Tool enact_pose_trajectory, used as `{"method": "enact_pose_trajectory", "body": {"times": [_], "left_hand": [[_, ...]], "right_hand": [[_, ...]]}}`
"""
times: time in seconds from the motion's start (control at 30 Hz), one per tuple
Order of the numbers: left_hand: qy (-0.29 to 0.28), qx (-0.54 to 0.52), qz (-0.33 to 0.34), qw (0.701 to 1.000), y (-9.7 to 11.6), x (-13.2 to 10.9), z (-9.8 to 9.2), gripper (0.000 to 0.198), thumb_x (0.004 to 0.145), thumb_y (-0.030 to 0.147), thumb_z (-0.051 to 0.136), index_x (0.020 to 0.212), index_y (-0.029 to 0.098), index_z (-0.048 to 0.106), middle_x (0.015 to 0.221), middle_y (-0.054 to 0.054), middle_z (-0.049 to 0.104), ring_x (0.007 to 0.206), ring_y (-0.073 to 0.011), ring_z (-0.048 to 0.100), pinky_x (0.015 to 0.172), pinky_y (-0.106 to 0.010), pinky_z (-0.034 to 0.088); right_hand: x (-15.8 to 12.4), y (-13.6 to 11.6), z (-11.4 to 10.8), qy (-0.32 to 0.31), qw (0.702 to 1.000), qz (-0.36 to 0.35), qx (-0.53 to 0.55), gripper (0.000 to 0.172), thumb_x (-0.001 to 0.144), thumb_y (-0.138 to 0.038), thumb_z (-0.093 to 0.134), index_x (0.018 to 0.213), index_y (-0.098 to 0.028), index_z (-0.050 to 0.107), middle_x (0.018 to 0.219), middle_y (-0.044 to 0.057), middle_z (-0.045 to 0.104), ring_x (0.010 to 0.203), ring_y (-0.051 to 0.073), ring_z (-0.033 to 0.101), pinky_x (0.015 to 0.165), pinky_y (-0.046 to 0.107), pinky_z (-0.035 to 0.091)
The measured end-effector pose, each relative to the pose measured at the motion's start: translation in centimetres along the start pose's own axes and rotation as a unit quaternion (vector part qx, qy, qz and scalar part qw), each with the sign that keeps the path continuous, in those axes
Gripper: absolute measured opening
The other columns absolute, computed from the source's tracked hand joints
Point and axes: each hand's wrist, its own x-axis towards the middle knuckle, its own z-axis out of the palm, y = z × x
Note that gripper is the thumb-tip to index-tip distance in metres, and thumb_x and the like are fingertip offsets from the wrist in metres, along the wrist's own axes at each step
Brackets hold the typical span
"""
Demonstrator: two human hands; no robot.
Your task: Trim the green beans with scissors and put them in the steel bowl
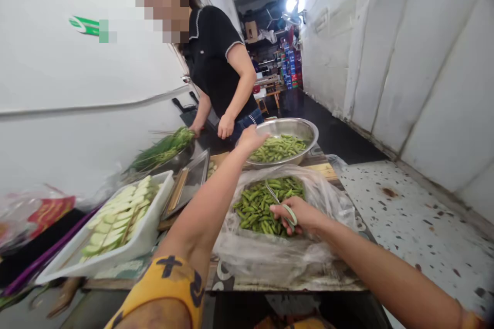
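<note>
Two lots of green pods are sitting on the table. Landmark for all positions: round stainless-steel bowl (309,132).

Crumpled clear plastic bag (332,205) is lying just in front of the bowl, on the person's side. Its film is thin, glossy and wrinkling, and its mouth is spreading wide around a heap of short plump green bean pods (254,208).

White rectangular plastic tray (148,239) is sitting left of the bowl and nearer the person. It is holding flat pale-green vegetable slices (111,226) in rows.

The bowl itself is shallow and polished, and it is carrying a thin layer of like pods.

A co-worker's hand (226,127) is hanging just beyond the bowl's left rim.

Left hand (250,139) is reaching to the bowl's near-left rim with fingers loosely curling. I cannot tell whether it is pinching a pod.

Right hand (303,214) is hovering in front of the bowl, over the bag's heap. It is gripping small pale-green-handled scissors (288,212), whose slim steel blades are pointing toward the bowl.

Judgement: the step in hand is looking like delivery of a pod at the bowl, with the scissors idling. Any further cut is calling for a pod tip set between the blades, and none is showing there now. The pods are looking smooth and firm, easy to pinch singly.
</note>
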Motion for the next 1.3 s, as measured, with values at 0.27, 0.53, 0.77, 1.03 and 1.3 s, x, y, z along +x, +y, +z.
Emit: {"method": "enact_pose_trajectory", "body": {"times": [0.27,0.53,0.77,1.03,1.3], "left_hand": [[-0.294,0.016,0.02,0.956,-2.9,-10.4,-2.2,0.016,0.069,0.031,0.062,0.066,0.017,0.071,0.063,-0.006,0.067,0.058,-0.0174,0.059,0.059,-0.026,0.042],[-0.195,0.123,0.159,0.96,-7.2,-10.9,3.5,0.029,0.076,0.025,0.059,0.104,0.018,0.066,0.106,-0.01,0.067,0.1,-0.023,0.057,0.091,-0.035,0.038],[-0.117,0.098,0.112,0.982,-6.0,-12.3,2.7,0.021,0.076,0.032,0.06,0.088,0.017,0.067,0.089,-0.008,0.068,0.086,-0.022,0.058,0.082,-0.035,0.042],[-0.226,-0.268,-0.144,0.926,-7.0,-15.2,0.7,0.033,0.072,0.035,0.063,0.098,0.015,0.066,0.075,-0.003,0.066,0.058,-0.0111,0.054,0.055,-0.023,0.04],[-0.147,-0.258,-0.156,0.942,-6.5,-15.7,1.1,0.031,0.074,0.037,0.058,0.094,0.014,0.063,0.065,-0.001,0.063,0.041,-0.0051,0.036,0.04,-0.019,0.025]], "right_hand": [[0.2,-1.2,-1.4,0.124,0.987,-0.019,0.1,0.031,0.081,-0.042,0.056,0.073,-0.012,0.057,0.047,-0.003,0.05,0.033,0.006,0.047,0.025,0.013,0.025],[0.2,-1.1,-1.4,0.142,0.986,-0.017,0.091,0.03,0.077,-0.041,0.062,0.071,-0.012,0.057,0.046,-0.003,0.051,0.033,0.006,0.048,0.025,0.013,0.025],[-0.6,-1.6,-1.3,0.125,0.992,-0.012,0.01,0.032,0.074,-0.044,0.063,0.066,-0.014,0.054,0.043,-0.004,0.05,0.033,0.007,0.047,0.026,0.015,0.025],[-1.3,-1.6,-0.7,0.008,0.998,-0.01,-0.057,0.038,0.077,-0.053,0.056,0.069,-0.016,0.049,0.051,-0.002,0.053,0.04,0.009,0.049,0.028,0.017,0.03],[-1.8,-1.3,-0.3,-0.001,0.992,0.01,-0.128,0.038,0.079,-0.054,0.053,0.074,-0.016,0.052,0.054,-0.002,0.053,0.04,0.009,0.047,0.031,0.018,0.032]]}}
